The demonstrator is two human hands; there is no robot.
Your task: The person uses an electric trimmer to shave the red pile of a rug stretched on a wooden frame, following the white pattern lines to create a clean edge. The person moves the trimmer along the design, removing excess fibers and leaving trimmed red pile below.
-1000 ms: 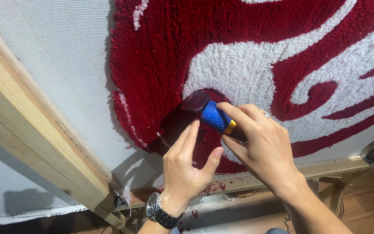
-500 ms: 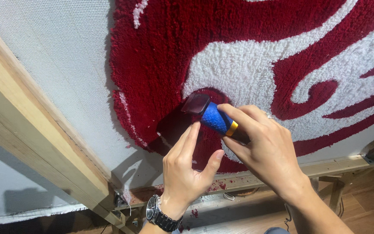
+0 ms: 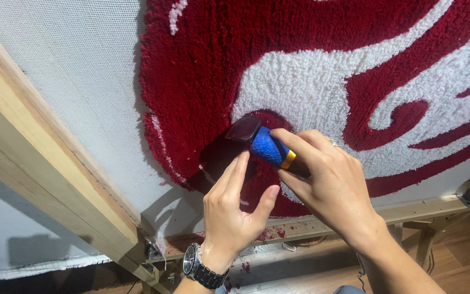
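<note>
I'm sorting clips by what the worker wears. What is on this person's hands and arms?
Both forearms are bare, with no sleeves or gloves. The left hand has a wristwatch with a dark band and round metal case. The right hand wears a thin ring.

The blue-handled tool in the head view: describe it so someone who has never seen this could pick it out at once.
Start at the red and white tufted rug stretched on the wooden frame. Near its lower red curl, the right hand holds a short tool against the pile, with the left hand beside it. It alone has a textured blue grip, a yellow band and a dark head.
</note>
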